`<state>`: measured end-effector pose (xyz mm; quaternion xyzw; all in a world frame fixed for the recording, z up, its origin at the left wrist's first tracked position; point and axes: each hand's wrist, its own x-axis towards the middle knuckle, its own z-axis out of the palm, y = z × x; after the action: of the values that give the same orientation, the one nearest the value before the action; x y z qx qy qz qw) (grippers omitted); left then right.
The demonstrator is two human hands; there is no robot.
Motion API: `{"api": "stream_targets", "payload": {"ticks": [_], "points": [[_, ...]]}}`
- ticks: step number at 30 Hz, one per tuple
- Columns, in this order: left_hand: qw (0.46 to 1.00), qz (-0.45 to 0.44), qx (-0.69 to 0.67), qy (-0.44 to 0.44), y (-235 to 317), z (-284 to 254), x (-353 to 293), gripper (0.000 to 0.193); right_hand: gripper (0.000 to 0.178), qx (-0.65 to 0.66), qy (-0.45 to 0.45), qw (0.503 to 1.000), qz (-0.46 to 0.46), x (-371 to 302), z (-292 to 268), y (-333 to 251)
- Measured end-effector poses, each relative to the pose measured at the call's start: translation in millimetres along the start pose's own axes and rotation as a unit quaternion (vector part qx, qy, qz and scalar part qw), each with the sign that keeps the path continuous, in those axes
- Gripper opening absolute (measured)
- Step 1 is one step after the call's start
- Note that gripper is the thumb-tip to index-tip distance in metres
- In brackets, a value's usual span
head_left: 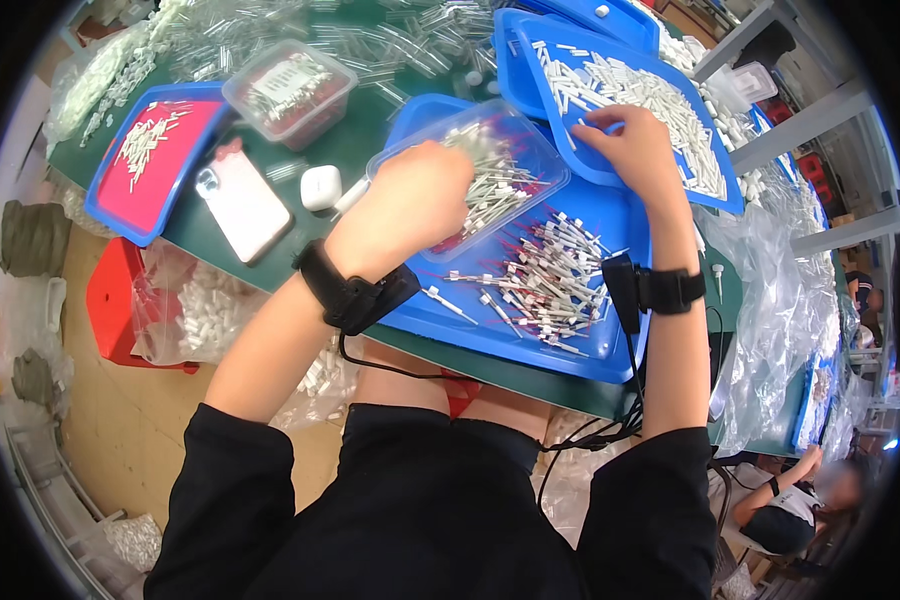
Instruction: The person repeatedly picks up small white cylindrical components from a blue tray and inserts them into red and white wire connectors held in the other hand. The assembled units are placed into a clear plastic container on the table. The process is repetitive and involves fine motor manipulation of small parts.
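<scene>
Left hand (415, 195) curled, right hand (627, 145) bent; holdings were unclear. White tubes (642, 88) around one o'clock looked light, stiff, best pinched mid-length.

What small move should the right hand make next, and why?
Perhaps pinch a single white tube: the right hand is poised at the blue tray, with many loose white tubes beside its fingertips. Whether it already grips one is too small to tell.
</scene>
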<state>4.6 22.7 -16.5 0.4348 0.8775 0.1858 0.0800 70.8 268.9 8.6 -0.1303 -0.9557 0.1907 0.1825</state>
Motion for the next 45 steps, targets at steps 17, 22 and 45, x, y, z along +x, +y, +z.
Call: {"api": "stream_targets", "payload": {"ticks": [17,22,45], "points": [[0.999,0.009,-0.026,0.036,-4.7,2.2,4.0,0.008,0.015,0.155,0.152,0.976,0.003,-39.9,-27.5,-60.4],[0.982,0.024,-0.062,0.174,-5.7,-14.6,-8.7,0.010,0.017,0.228,0.128,0.965,0.015,-81.1,-29.4,-63.9],[0.872,0.262,-0.238,0.337,50.5,-29.1,-73.8,0.018,0.015,0.443,0.010,0.896,0.006,-136.3,-33.3,-111.9]]}}
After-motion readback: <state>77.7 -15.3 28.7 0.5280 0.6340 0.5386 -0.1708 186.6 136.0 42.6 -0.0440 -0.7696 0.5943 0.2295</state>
